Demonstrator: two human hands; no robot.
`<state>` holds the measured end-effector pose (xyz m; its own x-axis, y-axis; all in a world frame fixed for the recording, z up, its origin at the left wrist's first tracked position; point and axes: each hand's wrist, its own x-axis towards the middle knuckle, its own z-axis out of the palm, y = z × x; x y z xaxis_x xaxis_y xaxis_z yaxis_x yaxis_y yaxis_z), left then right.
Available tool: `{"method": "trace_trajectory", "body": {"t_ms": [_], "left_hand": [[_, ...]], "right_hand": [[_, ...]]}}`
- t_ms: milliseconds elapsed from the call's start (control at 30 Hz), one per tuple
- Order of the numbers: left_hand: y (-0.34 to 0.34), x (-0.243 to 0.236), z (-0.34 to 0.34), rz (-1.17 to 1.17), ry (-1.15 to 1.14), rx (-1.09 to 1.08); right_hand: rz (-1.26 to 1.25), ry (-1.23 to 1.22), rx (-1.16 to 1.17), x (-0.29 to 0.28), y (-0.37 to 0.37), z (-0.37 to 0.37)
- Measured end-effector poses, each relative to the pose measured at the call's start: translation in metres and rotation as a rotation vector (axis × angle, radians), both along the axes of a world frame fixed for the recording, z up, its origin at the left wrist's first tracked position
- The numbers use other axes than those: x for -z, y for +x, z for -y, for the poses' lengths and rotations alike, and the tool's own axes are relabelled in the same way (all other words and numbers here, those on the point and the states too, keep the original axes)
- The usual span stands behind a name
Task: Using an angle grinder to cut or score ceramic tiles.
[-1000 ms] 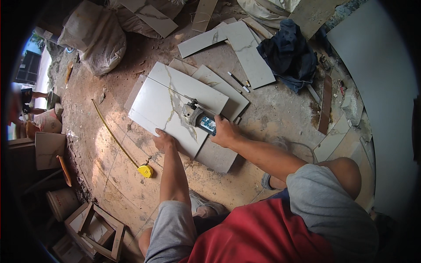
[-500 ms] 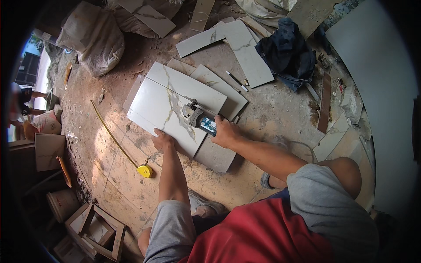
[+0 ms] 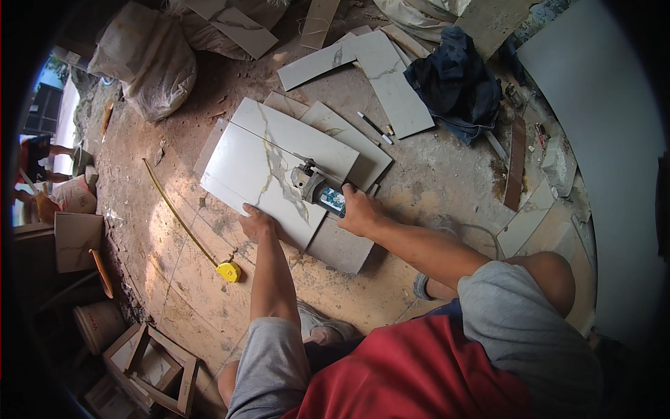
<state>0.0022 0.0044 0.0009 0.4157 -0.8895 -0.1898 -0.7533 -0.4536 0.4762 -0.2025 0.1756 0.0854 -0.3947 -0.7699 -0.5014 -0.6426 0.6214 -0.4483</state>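
While the R hand (image 3: 363, 211) grips the grinder (image 3: 322, 193) w/ fingers wrapped round the body's rear end, the L hand (image 3: 258, 225) sits at the big tile's (image 3: 237, 160) 7 o'clock edge, prob. to steady it. L fingers: one digit shows at the edge, rest hidden, can't tell how wide. Big tile = mid-view, flat on top of other tiles; grinder on it, approx. 4 o'clock of its middle, wheel end pointing to 11. Thin dark line runs across the tile to the wheel, so tool is likely held to line up w/ it; can't tell if wheel spins. Grey slab (image 3: 342, 244) sticks out underneath at 5 o'clock, another tile (image 3: 380, 157) at 2; stack prob. keeps the top one off the floor.

Around (clock from big tile): yellow tape measure (image 3: 228, 272) at 7, blade pulled out along the floor; marker (image 3: 371, 123) at 2, just beside the stack; L-shaped tile piece (image 3: 398, 91) at 1; dark cloth (image 3: 457, 87) at 2, touching that piece; sack (image 3: 146, 70) at 10; wood frame (image 3: 187, 387) far off at 7; big pale panel (image 3: 593, 126) at 3; another person (image 3: 38, 157) at 9, well apart. In the way: thin cord (image 3: 497, 241) loops near R foot, poss. snag; tape blade takes up floor on L side.
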Motion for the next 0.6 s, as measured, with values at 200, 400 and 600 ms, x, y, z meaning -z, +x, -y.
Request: {"method": "trace_trajectory", "body": {"t_ms": [200,400,600], "left_hand": [[-0.0004,0.0012,-0.0003,-0.014,-0.020,-0.015],[0.0001,0.0015,0.0014,0.000,0.009,-0.014],[-0.0003,0.0023,0.0001,0.021,0.001,-0.015]], "right_hand": [[0.013,0.001,0.010,-0.0008,-0.0015,-0.0038],[0.023,-0.002,0.011,-0.0032,-0.0030,-0.0064],[0.007,0.010,0.005,-0.0054,-0.0031,-0.0090]]}}
